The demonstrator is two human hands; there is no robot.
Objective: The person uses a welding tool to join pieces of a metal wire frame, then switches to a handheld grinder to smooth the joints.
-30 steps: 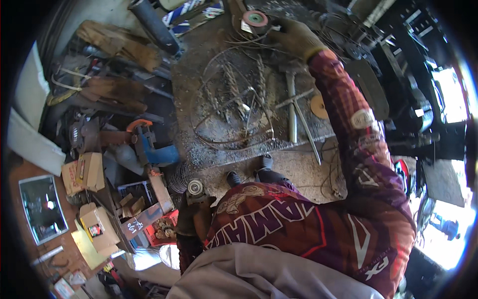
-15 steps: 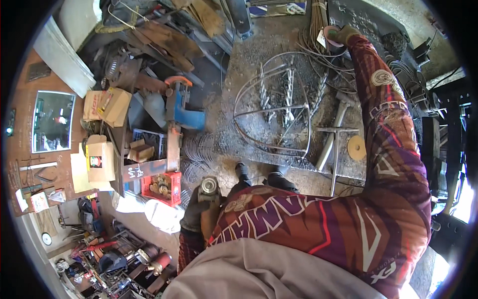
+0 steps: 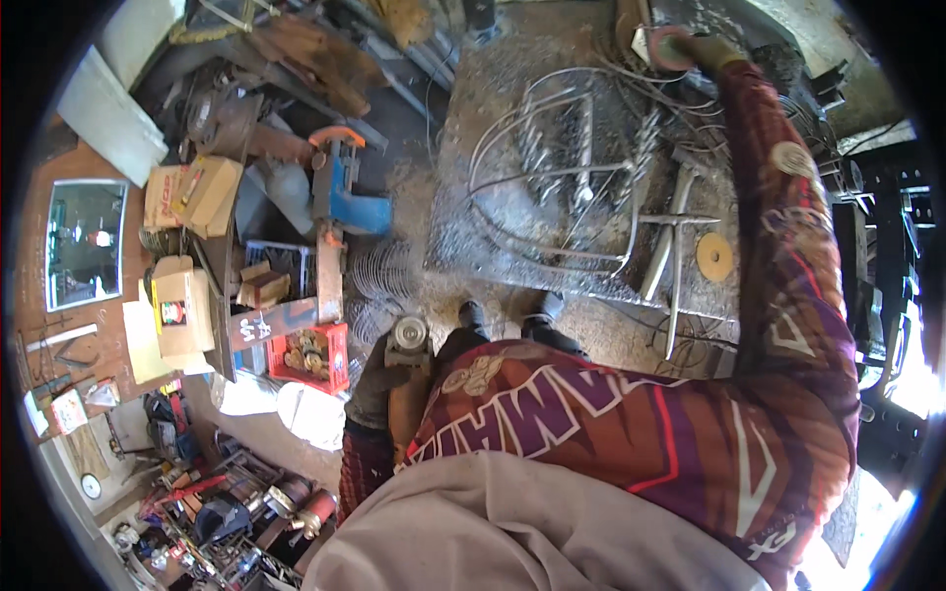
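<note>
My gloved left hand (image 3: pixel 371 392) is closed around an angle grinder (image 3: pixel 402 419) with an orange body and a round metal head, held upright at my left side. My right arm stretches to the far right of the metal work table (image 3: pixel 463 231). There my gloved right hand (image 3: pixel 717 54) grips a reddish round disc (image 3: pixel 672 48) by its edge. Its fingers are partly blurred. On the table stands a cage of bent metal rod (image 3: pixel 552 264), with twisted metal bars (image 3: pixel 583 148) among its hoops. To the right lie a hammer (image 3: pixel 666 241) and a tan disc (image 3: pixel 713 257).
Coils of wire (image 3: pixel 680 103) lie at the table's far right. A blue vise (image 3: pixel 355 209) stands on the left, beside cardboard boxes (image 3: pixel 184 313) and a red crate (image 3: pixel 338 366) of discs. Wire coils (image 3: pixel 379 271) stand on the floor between bench and table.
My right hand and the disc have moved a little right and farther away. The view has shifted, so the table sits slightly higher. My left hand still holds the grinder.
</note>
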